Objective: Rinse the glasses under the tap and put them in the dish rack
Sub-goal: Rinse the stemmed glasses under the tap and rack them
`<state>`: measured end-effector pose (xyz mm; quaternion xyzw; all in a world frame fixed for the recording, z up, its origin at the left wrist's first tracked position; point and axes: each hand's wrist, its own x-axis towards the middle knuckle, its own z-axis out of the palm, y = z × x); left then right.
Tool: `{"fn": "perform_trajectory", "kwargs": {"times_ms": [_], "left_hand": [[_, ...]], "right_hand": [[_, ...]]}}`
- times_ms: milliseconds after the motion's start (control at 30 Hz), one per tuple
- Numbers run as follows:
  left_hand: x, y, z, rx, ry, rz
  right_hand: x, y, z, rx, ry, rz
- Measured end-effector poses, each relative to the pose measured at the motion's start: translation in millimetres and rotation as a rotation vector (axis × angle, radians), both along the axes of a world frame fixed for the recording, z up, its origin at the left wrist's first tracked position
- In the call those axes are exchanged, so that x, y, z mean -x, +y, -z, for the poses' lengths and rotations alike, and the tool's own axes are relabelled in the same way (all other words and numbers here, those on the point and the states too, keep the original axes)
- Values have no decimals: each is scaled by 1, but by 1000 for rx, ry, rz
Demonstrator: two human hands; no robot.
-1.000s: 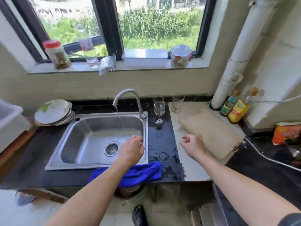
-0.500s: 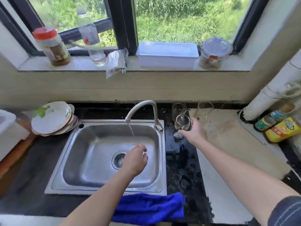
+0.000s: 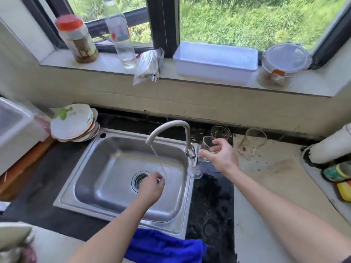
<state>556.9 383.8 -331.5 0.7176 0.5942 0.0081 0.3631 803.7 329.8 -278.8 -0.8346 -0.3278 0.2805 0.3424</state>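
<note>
Wine glass gripped by right hand

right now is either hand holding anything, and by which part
The right hand grips the wine glass around its bowl. The left hand is curled over the sink, holding nothing visible.

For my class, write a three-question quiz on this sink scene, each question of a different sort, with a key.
1. True or false: water is running from the tap.
2. Which hand holds the wine glass?
A. left hand
B. right hand
C. neither
3. Fill in: besides the held one, ___ more glasses stand on the counter by the back wall.

Key
1. True: a stream falls into the sink.
2. B: the grip is round the bowl, and the glass is tilted beside the tap; the left hand is over the drain, fingers curled, holding nothing visible.
3. Two: a stemmed glass and a tumbler.
</note>
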Motion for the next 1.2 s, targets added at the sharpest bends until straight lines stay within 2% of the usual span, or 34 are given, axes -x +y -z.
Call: {"fn": "perform_trajectory", "kwargs": {"times_ms": [167, 300, 367, 467, 533, 667, 733, 800, 900, 967, 1100, 1200], "left_hand": [[7, 15, 6, 472, -349, -477], [28, 27, 8, 733, -502, -621], [41, 33, 18, 785, -601, -734], [61, 49, 41, 739, -697, -862], [75, 65, 54, 750, -693, -861], [96, 92, 57, 1054, -601, -746], [98, 102, 59, 1112, -562, -660], [95, 111, 62, 1077, -618, -645], [87, 122, 66, 905, -789, -727], [85, 127, 68, 856, -752, -699], [88, 133, 69, 981, -591, -584], [86, 133, 67, 973, -672, -616]], "right_hand": [[46, 31, 0, -38, 307, -72], [97, 56, 18, 7, 522, -53], [120, 65, 25, 50, 566, -25], [145, 75, 35, 120, 569, -48], [153, 82, 37, 147, 578, -97], [158, 100, 34, 154, 613, -179], [159, 109, 31, 131, 649, -158], [161, 116, 27, 103, 659, -77], [163, 121, 25, 114, 625, 10], [161, 121, 24, 157, 587, -39], [153, 121, 18, 193, 531, -202], [152, 126, 20, 211, 481, -100]]}}
